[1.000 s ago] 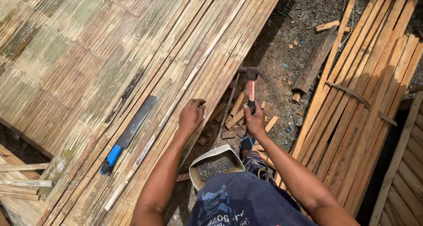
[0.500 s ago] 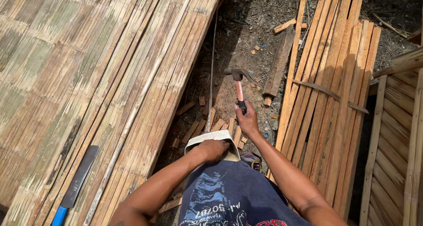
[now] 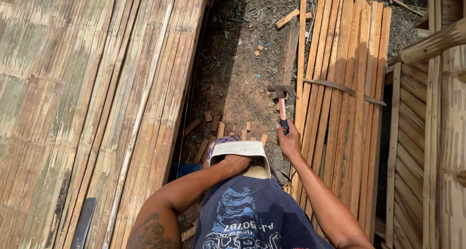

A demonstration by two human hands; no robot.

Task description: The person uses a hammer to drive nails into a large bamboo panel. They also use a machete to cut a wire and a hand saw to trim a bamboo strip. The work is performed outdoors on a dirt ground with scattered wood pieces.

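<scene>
My right hand (image 3: 290, 141) grips the red-and-black handle of a claw hammer (image 3: 281, 99), its steel head up over the dirt beside a bundle of bamboo slats (image 3: 349, 60). My left hand (image 3: 236, 164) reaches into a white, square-rimmed container (image 3: 240, 149) resting at my lap. The fingers are hidden inside it, so what they hold does not show. A blue printed shirt (image 3: 247, 215) fills the bottom middle.
A wide panel of flattened bamboo strips (image 3: 87, 94) covers the left. A dark-bladed machete (image 3: 83, 224) lies on it at the bottom left. Wood offcuts (image 3: 213, 128) litter the dirt strip between panel and slats. A bamboo pole and wall (image 3: 437, 45) stand at right.
My left hand has left the bamboo panel's edge and gone into the white container. The right hand keeps the hammer. The view has shifted rightward, pushing the machete to the corner.
</scene>
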